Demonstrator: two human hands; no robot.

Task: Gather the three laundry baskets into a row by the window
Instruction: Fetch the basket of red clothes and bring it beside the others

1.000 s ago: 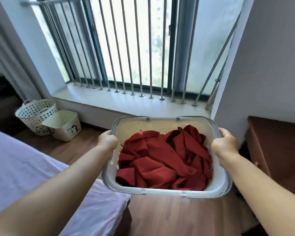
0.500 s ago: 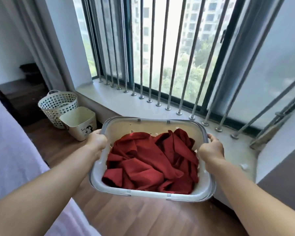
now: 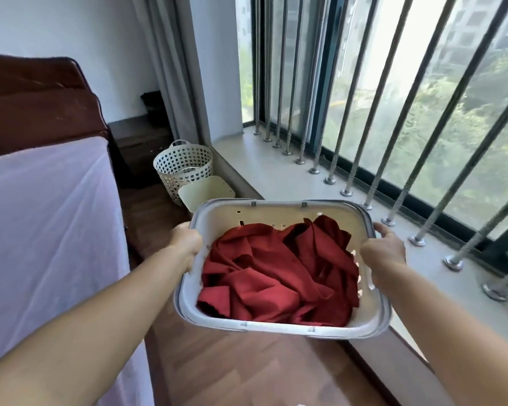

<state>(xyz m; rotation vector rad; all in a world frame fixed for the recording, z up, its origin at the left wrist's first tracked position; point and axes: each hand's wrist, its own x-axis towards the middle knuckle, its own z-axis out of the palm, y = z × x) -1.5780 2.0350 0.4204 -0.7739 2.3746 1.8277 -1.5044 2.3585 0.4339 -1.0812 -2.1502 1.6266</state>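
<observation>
I carry a white rectangular laundry basket [image 3: 276, 325] in the air, filled with crumpled red cloth [image 3: 279, 271]. My left hand [image 3: 186, 243] grips its left rim and my right hand [image 3: 383, 252] grips its right rim. Beyond it, on the floor against the window ledge, stands a round white perforated basket [image 3: 182, 165]. A cream square basket [image 3: 206, 191] sits just in front of that one, partly hidden by the basket I hold.
The window with metal bars [image 3: 364, 98] and its pale sill [image 3: 276, 177] run along the right. A bed with a white sheet [image 3: 41, 230] fills the left. A strip of wooden floor [image 3: 247, 370] lies between them. A dark cabinet [image 3: 138, 145] stands behind the baskets.
My view has turned left and I have moved closer to the window. The two floor baskets now appear straight ahead behind the held basket. Both hands keep their grip.
</observation>
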